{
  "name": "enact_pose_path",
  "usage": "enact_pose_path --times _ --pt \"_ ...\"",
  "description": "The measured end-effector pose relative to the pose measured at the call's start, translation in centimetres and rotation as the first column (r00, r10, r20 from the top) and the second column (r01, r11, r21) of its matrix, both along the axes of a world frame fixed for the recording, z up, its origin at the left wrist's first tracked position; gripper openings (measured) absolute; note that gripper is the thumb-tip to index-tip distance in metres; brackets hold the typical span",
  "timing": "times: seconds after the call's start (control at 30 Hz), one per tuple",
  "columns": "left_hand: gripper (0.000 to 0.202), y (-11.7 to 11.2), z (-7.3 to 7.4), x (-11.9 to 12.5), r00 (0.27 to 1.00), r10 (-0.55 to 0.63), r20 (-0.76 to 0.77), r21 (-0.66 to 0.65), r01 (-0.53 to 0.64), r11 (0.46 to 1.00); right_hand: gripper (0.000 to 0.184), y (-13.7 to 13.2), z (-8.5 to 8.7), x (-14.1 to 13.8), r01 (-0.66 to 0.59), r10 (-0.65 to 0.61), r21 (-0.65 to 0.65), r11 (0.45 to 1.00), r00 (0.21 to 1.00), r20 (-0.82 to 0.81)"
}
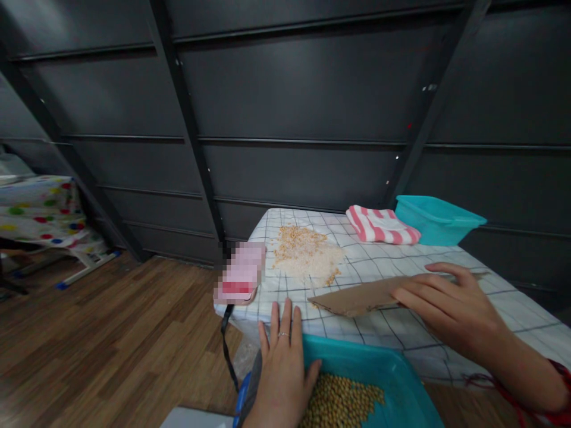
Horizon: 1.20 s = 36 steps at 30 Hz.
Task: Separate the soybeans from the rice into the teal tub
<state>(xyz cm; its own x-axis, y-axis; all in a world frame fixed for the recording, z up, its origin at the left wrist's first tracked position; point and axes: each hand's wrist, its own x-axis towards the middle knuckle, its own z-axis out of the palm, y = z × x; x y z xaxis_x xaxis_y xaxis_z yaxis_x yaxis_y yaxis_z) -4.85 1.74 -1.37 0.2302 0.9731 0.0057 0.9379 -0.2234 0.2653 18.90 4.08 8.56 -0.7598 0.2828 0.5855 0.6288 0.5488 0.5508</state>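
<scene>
My left hand lies flat with fingers stretched out on the left rim of a teal tray that holds tan beans, fingertips reaching the checked tablecloth. My right hand rests with fingers spread on a flat strip of brown cardboard lying on the cloth. A pile of pale grains mixed with tan beans sits on the cloth just beyond the cardboard's left end.
A folded pink-and-white striped cloth and a teal tub sit at the table's far edge. A blurred pink object with a black strap hangs at the left table edge. Wooden floor lies left; a dark panelled wall stands behind.
</scene>
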Motion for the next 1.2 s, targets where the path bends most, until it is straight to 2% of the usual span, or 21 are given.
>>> enact_pose_path --times 0.3,0.47,0.6,0.73,1.0,1.2 --pt "0.071 0.2 -0.4 -0.1 1.0 0.001 0.011 0.039 -0.001 0.999 0.021 -0.7 -0.3 0.6 0.015 -0.018 -0.065 0.998 0.999 -0.045" --pt "0.072 0.1 -0.2 -0.1 1.0 0.002 -0.009 -0.008 -0.002 1.0 0.026 -1.5 -0.3 0.8 0.011 -0.024 -0.145 0.989 0.996 -0.088" --pt "0.072 0.5 -0.1 0.1 1.0 0.007 -0.022 -0.013 -0.007 1.0 0.028 -1.6 0.0 0.8 0.049 -0.057 -0.094 0.994 0.995 -0.086" --pt "0.072 0.4 0.1 0.3 0.999 0.014 -0.039 -0.037 -0.015 0.999 0.022 -1.0 0.0 0.3 0.03 -0.032 -0.021 0.999 0.998 -0.058" --pt "0.071 0.4 0.0 0.1 0.999 0.005 -0.037 -0.008 -0.005 1.0 0.025 -1.4 -0.8 0.7 0.023 -0.046 -0.175 0.984 0.99 -0.131" --pt "0.072 0.7 -0.2 0.1 1.0 0.008 -0.009 0.033 -0.008 0.999 0.029 -2.2 -0.8 1.2 -0.02 0.004 -0.145 0.989 0.994 -0.111"
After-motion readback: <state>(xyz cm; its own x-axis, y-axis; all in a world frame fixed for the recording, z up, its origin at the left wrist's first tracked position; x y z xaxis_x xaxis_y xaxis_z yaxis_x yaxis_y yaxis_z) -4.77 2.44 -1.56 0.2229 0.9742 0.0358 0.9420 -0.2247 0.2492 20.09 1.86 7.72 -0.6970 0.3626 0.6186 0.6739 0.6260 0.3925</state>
